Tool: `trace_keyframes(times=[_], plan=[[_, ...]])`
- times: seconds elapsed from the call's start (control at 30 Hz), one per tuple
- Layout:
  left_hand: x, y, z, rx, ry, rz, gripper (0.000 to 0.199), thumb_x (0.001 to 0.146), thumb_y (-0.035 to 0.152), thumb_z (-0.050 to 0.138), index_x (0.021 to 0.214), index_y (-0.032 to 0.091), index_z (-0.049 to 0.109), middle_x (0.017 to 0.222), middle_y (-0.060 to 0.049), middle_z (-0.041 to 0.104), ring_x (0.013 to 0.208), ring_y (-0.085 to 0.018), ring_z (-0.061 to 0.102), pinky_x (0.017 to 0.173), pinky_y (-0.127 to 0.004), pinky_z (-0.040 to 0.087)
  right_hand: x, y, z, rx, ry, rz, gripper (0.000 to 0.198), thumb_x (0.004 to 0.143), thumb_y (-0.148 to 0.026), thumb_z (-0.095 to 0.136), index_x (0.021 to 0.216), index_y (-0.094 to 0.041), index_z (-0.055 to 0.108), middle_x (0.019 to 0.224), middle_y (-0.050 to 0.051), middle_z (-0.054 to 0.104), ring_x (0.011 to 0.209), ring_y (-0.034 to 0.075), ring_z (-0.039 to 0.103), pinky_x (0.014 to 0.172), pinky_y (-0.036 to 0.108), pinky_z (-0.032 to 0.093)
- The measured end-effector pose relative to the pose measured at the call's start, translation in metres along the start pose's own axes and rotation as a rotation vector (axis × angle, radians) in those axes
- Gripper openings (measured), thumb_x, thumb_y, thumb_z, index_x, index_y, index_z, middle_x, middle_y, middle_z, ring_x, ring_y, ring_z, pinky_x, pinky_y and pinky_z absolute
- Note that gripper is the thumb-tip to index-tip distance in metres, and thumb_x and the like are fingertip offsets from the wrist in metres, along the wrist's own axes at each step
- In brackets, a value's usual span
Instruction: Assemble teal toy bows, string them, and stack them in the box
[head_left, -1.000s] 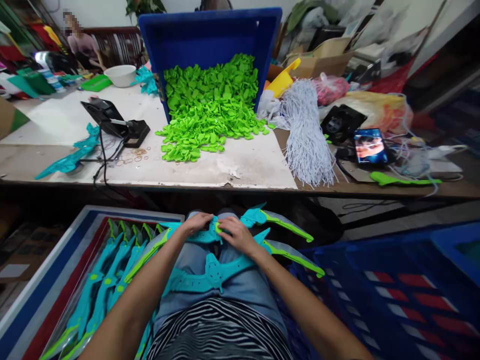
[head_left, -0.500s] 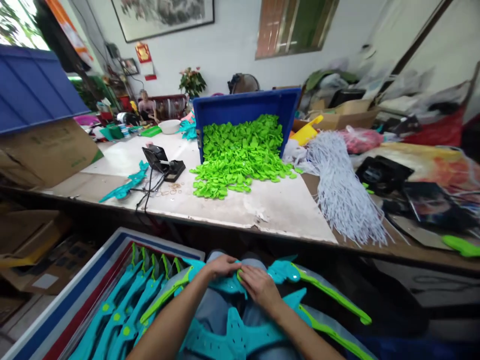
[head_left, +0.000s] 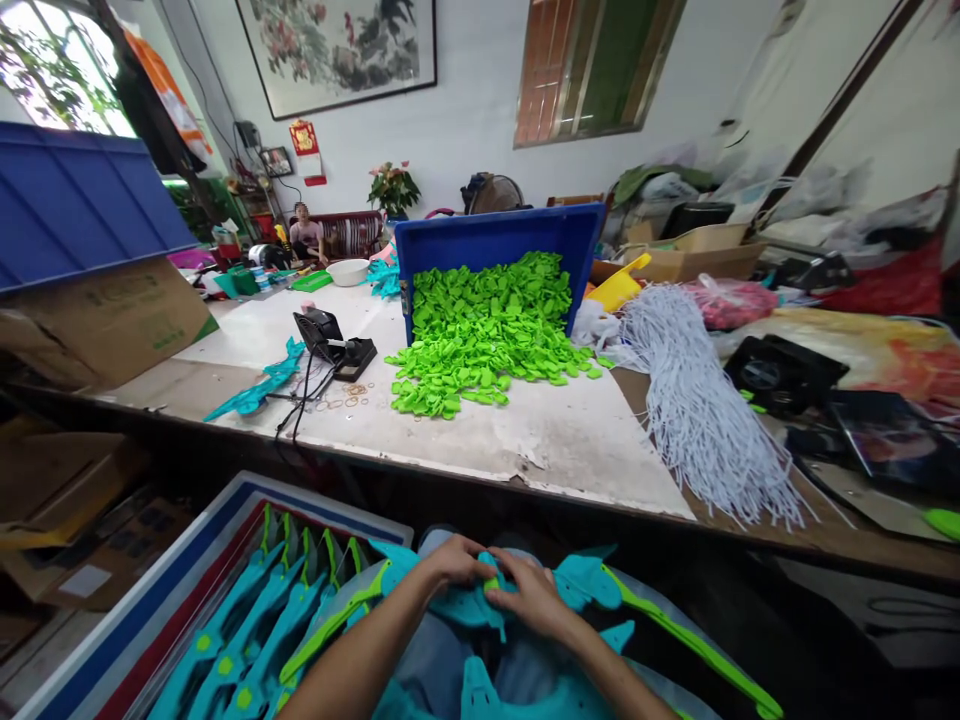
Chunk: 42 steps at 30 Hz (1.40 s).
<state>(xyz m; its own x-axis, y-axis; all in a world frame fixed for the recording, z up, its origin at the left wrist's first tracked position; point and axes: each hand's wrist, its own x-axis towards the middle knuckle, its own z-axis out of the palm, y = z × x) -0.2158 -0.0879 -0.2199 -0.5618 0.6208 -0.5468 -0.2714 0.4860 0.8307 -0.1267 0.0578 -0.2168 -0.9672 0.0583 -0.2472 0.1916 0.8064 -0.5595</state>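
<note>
Over my lap lies a teal plastic toy part (head_left: pixel 466 606) with long lime-green arms (head_left: pixel 686 630) and clear film spreading to both sides. My left hand (head_left: pixel 459 562) is closed on its middle from the left. From the right, my right hand (head_left: pixel 531 594) grips the same middle, its thumb and fingers around a small lime-green plastic piece (head_left: pixel 491 584) there. Fingertips of both hands nearly meet, and they partly hide the joint. Below them on my knees rests another teal part (head_left: pixel 480 690), partly covered by my forearms.
To the left, a striped box (head_left: pixel 247 490) holds several teal-and-green parts (head_left: pixel 247 610). On the table (head_left: pixel 480 450), a tipped blue bin (head_left: pixel 502 232) spills lime-green pieces (head_left: pixel 487 330). A soldering iron stand (head_left: pixel 337 345) and white ties (head_left: pixel 682 390) flank it. A person (head_left: pixel 306 235) sits far back.
The view has tilted up slightly. My right hand's fingers have shifted, so the small green piece shows more plainly between thumb and fingers. Both hands stay on the teal part.
</note>
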Motion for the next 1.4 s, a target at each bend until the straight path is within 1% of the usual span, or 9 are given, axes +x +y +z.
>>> trace_keyframes(times=[0.43,0.57,0.67,0.77,0.87,0.93,1.17,1.3,1.4], plan=[[-0.001,-0.006,0.001,0.127,0.076,0.027,0.034,0.064,0.041,0.069,0.082,0.012,0.07,0.057,0.004,0.048,0.053,-0.009,0.037,0.052,-0.023,0.031,-0.003,-0.006,0.0,-0.089,0.068,-0.077,0.052,0.074,-0.037,0.066,0.124,-0.025,0.059,0.116,0.009,0.066,0.111,0.028,0.058,0.092,0.04,0.041],[-0.002,-0.006,0.0,0.181,0.048,0.055,0.032,0.069,0.038,0.064,0.087,0.011,0.069,0.056,0.004,0.05,0.053,-0.009,0.04,0.052,-0.022,0.033,0.0,-0.02,-0.018,-0.141,0.096,-0.191,0.034,0.079,-0.033,0.064,0.111,-0.021,0.066,0.109,0.008,0.068,0.102,0.024,0.061,0.084,0.032,0.045],[-0.006,-0.004,0.0,0.236,0.042,0.097,0.032,0.071,0.036,0.061,0.09,0.011,0.068,0.061,0.002,0.057,0.06,-0.013,0.049,0.056,-0.024,0.038,0.026,-0.045,-0.053,-0.13,0.258,-0.227,0.021,0.089,-0.026,0.052,0.1,-0.02,0.069,0.098,0.006,0.07,0.095,0.019,0.062,0.084,0.027,0.044],[-0.013,-0.001,0.005,0.286,0.094,0.147,0.041,0.072,0.035,0.062,0.106,0.013,0.065,0.089,-0.006,0.068,0.087,-0.022,0.059,0.075,-0.029,0.046,0.073,-0.076,-0.091,-0.154,0.406,-0.153,0.025,0.093,-0.024,0.044,0.1,-0.02,0.068,0.102,0.006,0.068,0.097,0.018,0.06,0.084,0.027,0.043],[-0.027,-0.001,0.017,0.382,0.331,0.314,0.047,0.077,0.031,0.057,0.12,0.014,0.058,0.118,-0.013,0.062,0.113,-0.028,0.053,0.096,-0.038,0.042,0.125,-0.101,-0.113,-0.168,0.439,-0.098,0.027,0.093,-0.026,0.044,0.107,-0.017,0.065,0.109,0.01,0.065,0.104,0.02,0.056,0.088,0.029,0.041],[-0.041,-0.004,0.025,0.44,0.5,0.469,0.038,0.083,0.03,0.05,0.117,0.015,0.06,0.118,-0.015,0.061,0.113,-0.028,0.054,0.098,-0.04,0.042,0.154,-0.112,-0.118,-0.172,0.45,-0.061,0.032,0.093,-0.032,0.046,0.115,-0.015,0.062,0.114,0.013,0.062,0.107,0.023,0.054,0.089,0.032,0.041],[-0.099,-0.043,0.05,0.459,0.536,0.627,0.025,0.091,0.03,0.043,0.097,0.021,0.066,0.093,-0.009,0.07,0.088,-0.02,0.066,0.079,-0.031,0.053,0.198,-0.115,-0.118,-0.204,0.383,-0.076,0.027,0.087,-0.031,0.057,0.107,-0.016,0.065,0.114,0.012,0.061,0.104,0.022,0.055,0.087,0.03,0.041],[-0.107,-0.082,0.069,0.52,0.536,0.617,0.028,0.085,0.033,0.05,0.104,0.02,0.066,0.097,-0.01,0.071,0.09,-0.023,0.066,0.083,-0.035,0.053,0.186,-0.106,-0.131,-0.215,0.396,-0.126,0.027,0.09,-0.023,0.049,0.112,-0.013,0.062,0.111,0.012,0.062,0.104,0.02,0.055,0.088,0.029,0.041],[-0.101,-0.091,0.079,0.492,0.549,0.466,0.043,0.08,0.039,0.053,0.116,0.016,0.062,0.112,-0.016,0.066,0.102,-0.028,0.062,0.09,-0.039,0.05,0.16,-0.087,-0.138,-0.242,0.392,-0.205,0.027,0.088,-0.019,0.051,0.112,-0.013,0.062,0.11,0.012,0.062,0.104,0.021,0.054,0.09,0.031,0.041]])
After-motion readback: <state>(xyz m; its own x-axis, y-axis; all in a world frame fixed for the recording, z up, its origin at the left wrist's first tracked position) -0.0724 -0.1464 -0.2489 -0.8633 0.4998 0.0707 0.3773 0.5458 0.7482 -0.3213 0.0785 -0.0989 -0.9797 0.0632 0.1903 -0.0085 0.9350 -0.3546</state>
